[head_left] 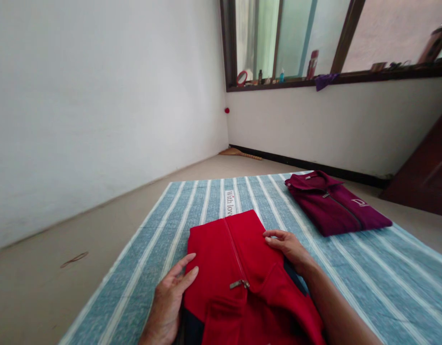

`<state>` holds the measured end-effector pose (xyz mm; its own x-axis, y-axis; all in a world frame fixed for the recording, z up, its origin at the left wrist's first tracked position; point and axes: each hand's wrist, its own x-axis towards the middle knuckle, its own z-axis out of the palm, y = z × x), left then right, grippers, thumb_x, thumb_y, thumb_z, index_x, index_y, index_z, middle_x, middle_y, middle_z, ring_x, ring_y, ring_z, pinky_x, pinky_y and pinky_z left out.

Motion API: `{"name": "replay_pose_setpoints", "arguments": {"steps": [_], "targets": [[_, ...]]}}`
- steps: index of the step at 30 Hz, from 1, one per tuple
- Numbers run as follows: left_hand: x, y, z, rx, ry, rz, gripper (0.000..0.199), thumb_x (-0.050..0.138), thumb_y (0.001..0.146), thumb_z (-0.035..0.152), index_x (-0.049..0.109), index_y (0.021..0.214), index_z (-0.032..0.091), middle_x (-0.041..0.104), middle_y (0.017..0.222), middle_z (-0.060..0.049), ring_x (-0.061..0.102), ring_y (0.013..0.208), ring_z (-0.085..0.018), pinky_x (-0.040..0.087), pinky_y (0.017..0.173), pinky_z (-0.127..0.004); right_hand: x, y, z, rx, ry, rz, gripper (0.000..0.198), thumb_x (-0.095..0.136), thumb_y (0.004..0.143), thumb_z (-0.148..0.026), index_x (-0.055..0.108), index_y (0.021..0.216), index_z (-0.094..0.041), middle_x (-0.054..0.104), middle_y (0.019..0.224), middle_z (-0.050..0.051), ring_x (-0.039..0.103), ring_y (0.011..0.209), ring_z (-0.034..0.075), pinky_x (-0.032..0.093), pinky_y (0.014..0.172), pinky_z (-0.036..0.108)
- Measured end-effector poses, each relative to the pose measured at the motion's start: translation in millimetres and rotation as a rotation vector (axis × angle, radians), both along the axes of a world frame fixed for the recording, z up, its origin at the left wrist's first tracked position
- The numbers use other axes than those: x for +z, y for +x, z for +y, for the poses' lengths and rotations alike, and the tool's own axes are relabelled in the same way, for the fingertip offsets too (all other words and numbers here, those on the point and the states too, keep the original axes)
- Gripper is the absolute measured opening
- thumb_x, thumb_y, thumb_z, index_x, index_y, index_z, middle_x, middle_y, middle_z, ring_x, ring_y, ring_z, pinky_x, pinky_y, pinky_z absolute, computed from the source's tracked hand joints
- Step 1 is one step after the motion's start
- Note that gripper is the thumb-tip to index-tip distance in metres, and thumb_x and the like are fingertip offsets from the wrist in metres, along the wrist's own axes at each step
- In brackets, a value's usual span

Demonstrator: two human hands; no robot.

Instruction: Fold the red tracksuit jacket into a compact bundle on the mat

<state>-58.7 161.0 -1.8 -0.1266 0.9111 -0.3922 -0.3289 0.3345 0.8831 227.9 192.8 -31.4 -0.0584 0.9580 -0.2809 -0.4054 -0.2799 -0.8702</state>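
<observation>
A folded red zip-up jacket (221,254) with dark navy sides lies on the striped cloth in front of me, its collar toward me. A metal zipper pull (238,284) rests near the collar opening. My left hand (172,292) grips the jacket's left edge, with the thumb and a finger showing on top. On the opposite edge, my right hand (289,247) holds the fabric between thumb and fingers. The undersides of both grips are hidden by the cloth and hands.
A folded maroon zip-up jacket (329,206) lies at the right on the blue-and-white striped cloth (134,282). A broom (238,153) rests on the floor in the corner. Bottles and a small round mirror (241,77) stand on the window sill, where a purple cloth (325,81) hangs.
</observation>
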Motion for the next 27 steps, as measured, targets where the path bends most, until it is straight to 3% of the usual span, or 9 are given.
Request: {"name": "replay_pose_setpoints", "arguments": {"steps": [14, 27], "targets": [[2.4, 1.0, -1.9, -0.005, -0.002, -0.023, 0.067, 0.080, 0.059, 0.017, 0.056, 0.122, 0.020, 0.075, 0.083, -0.006, 0.072, 0.080, -0.026, 0.057, 0.070, -0.032, -3.2, 1.3, -0.2, 0.012, 0.001, 0.003, 0.038, 0.085, 0.057, -0.032, 0.068, 0.088, -0.016, 0.072, 0.074, 0.001, 0.066, 0.063, 0.015, 0.048, 0.061, 0.025], [-0.4, 0.1, -3.0, -0.038, 0.043, -0.014, 0.072, 0.083, 0.057, 0.026, 0.055, 0.123, 0.018, 0.075, 0.082, -0.005, 0.071, 0.079, -0.025, 0.055, 0.072, -0.032, 3.4, 0.2, -4.0, 0.027, 0.006, -0.046, 0.037, 0.084, 0.059, -0.034, 0.068, 0.088, -0.018, 0.073, 0.074, 0.002, 0.067, 0.065, 0.017, 0.051, 0.064, 0.027]]}}
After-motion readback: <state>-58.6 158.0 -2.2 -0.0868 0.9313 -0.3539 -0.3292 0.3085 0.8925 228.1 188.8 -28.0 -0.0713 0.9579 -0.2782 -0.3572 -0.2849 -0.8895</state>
